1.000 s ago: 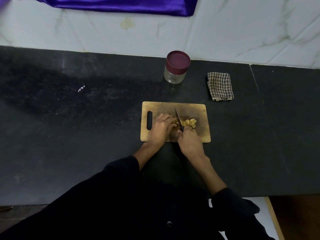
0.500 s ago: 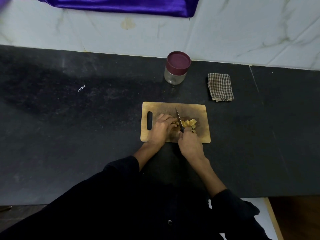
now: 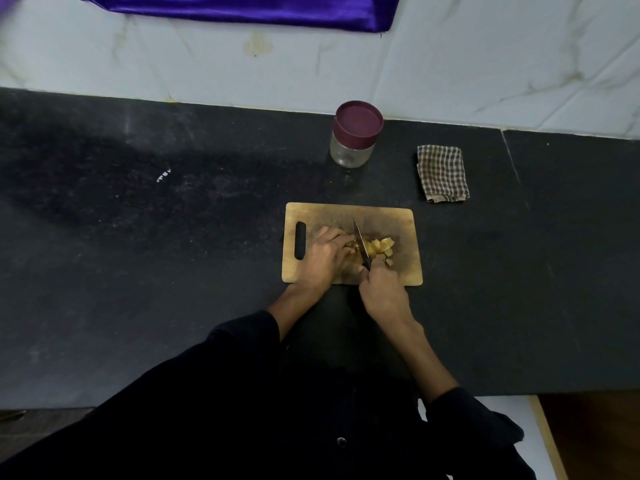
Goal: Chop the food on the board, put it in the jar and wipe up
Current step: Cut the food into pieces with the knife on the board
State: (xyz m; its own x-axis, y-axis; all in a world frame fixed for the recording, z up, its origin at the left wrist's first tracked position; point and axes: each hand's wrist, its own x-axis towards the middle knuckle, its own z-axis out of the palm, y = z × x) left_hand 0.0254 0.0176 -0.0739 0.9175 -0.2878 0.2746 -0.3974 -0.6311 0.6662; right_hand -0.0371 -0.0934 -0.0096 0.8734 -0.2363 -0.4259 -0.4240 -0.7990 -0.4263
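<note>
A wooden cutting board [image 3: 377, 216] with a handle slot lies on the black counter. Yellow cut food pieces [image 3: 381, 247] sit at its middle right. My left hand [image 3: 323, 258] holds the uncut part of the food down, its fingers curled over it. My right hand [image 3: 382, 289] grips the black handle of a knife [image 3: 360, 242], whose blade points away from me between my left fingers and the cut pieces. A glass jar [image 3: 353, 152] with a maroon lid on stands behind the board. A checked cloth [image 3: 442, 173] lies folded to the jar's right.
The black counter [image 3: 173, 254] stretches wide to the left and right of the board. A white marble wall [image 3: 485, 64] rises behind it, with purple fabric [image 3: 242, 8] hanging at the top. A seam in the counter [image 3: 512, 161] runs right of the cloth.
The knife blade has shifted only slightly over the food. Both hands stay in the same places on the board.
</note>
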